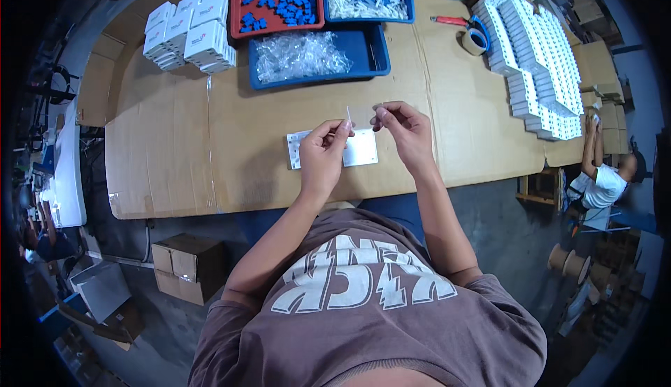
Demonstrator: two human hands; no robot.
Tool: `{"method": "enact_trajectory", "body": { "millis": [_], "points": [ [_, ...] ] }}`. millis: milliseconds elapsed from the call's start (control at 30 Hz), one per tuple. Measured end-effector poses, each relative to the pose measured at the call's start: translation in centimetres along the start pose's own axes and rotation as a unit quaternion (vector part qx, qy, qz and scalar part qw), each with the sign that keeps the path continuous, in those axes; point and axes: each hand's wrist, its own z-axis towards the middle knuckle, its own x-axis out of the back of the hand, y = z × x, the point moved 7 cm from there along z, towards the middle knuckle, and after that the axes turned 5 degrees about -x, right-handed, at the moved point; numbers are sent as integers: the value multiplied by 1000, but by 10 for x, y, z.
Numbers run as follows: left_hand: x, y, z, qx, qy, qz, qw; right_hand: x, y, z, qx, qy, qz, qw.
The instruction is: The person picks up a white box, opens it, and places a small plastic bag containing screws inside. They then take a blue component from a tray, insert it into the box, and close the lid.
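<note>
My left hand [323,155] pinches a thin white strip [349,113] that stands upright between thumb and forefinger. To its right, my right hand [408,134] is closed in a pinch at about the same height. A faint, see-through piece of plastic seems to be at its fingertips, too small and clear to tell its kind. Beneath both hands lies a flat white rectangular piece [361,151] on the cardboard-covered table. Next to it, partly behind my left hand, is another white piece [294,154] with small dark marks.
Beyond my hands stand a red tray [236,29] of blue parts, a blue tray [411,10] of thin white pieces and another blue tray [381,66] with clear plastic pieces. White boxes [189,31] are stacked left, more [535,66] right, near a tape roll [475,41]. A person [604,181] sits far right.
</note>
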Motion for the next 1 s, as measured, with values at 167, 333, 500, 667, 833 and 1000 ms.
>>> {"method": "enact_trajectory", "body": {
  "millis": [167, 333, 500, 667, 833, 1000],
  "points": [
    [6, -2, -10, 10, 24, -16, 1000, -9, 1, -5, -8, -11, 13, 1000],
    [17, -4, -12, 23, 22, -57, 998, -14, 16, -1, 3, -14, 23, 1000],
    [23, -19, -15, 48, 27, -88, 995, -25, 2, -4, 73, 24, -95, 993],
    [27, -20, -14, 72, 66, -112, 989, -39, -28, -33, 266, 55, -246, 931],
    [22, -8, -5, 61, 57, -140, 987, -59, -16, -25, 226, -29, -196, 954],
    [26, -11, 6, 69, 73, -142, 985, -60, -10, -14, 177, -58, -143, 972]
  ]
}}
